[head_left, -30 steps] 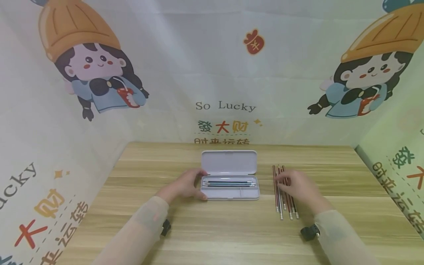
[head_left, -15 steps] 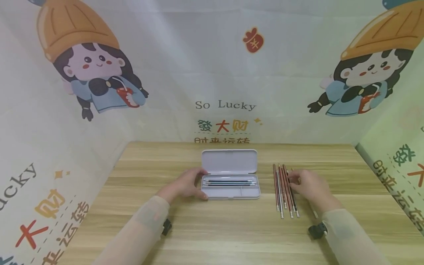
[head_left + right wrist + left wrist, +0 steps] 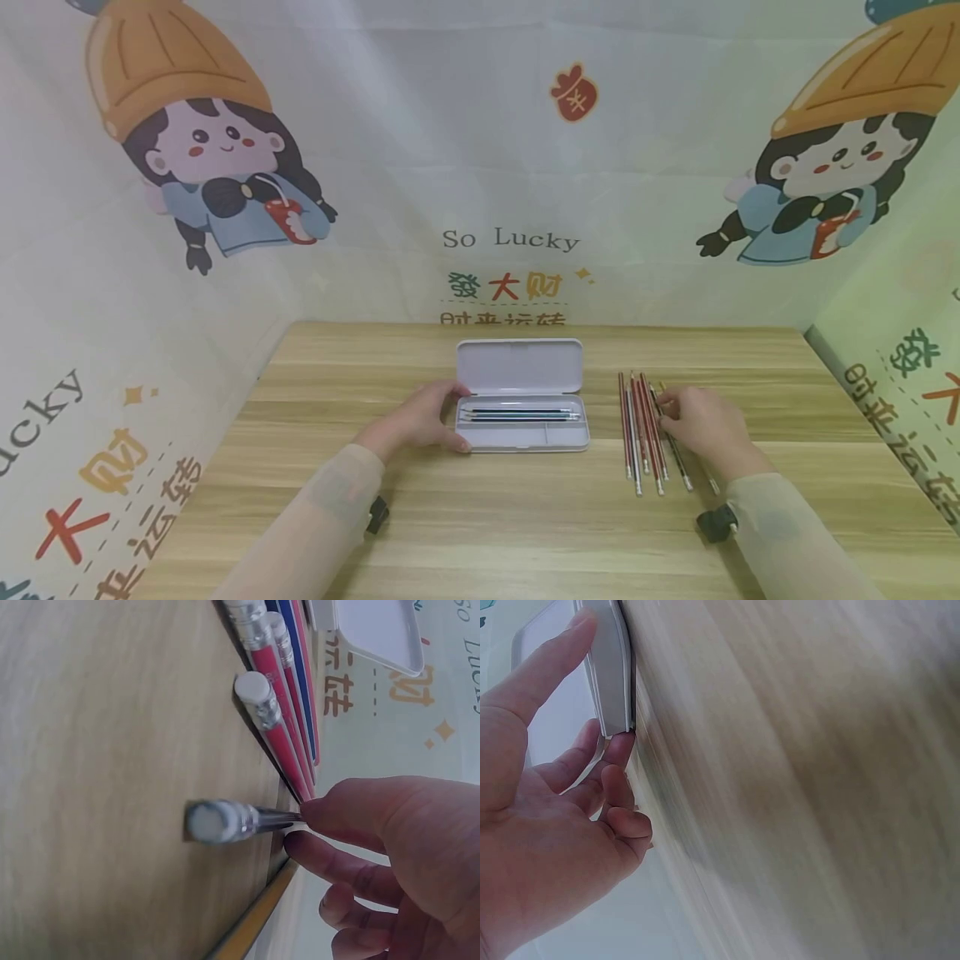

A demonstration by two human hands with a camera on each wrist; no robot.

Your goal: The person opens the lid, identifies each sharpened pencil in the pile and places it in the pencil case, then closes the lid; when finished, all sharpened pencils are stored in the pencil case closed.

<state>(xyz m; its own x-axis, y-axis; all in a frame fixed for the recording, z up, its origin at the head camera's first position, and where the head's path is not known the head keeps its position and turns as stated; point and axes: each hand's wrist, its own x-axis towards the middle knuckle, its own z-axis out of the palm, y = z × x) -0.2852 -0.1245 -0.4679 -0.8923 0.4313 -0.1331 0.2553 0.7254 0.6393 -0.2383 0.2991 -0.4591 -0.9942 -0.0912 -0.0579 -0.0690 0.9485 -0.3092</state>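
Note:
A white pencil case [image 3: 498,436] lies with its lid raised, several dark and teal pencils [image 3: 517,415] lying in its back compartment. My left hand [image 3: 423,417] grips the case's left end, thumb at the front corner and fingers toward the hinge side. To the right, several red and dark pencils [image 3: 643,425] lie in a loose bunch, eraser ends toward me. At the bunch's right edge, my right hand [image 3: 705,425] pinches a dark pencil [image 3: 225,821] between thumb and index finger. Its white eraser end faces the right wrist camera.
A yellowish pencil [image 3: 255,915] lies apart, partly under my right hand. The wooden table [image 3: 525,533] meets a printed cloth backdrop [image 3: 510,183] behind and at both sides. The case's raised lid [image 3: 519,367] stands toward the backdrop.
My right hand has moved right from over the bunch to its right edge. The dark pencil's eraser end has swung right, away from the red ones. The left hand stays on the case.

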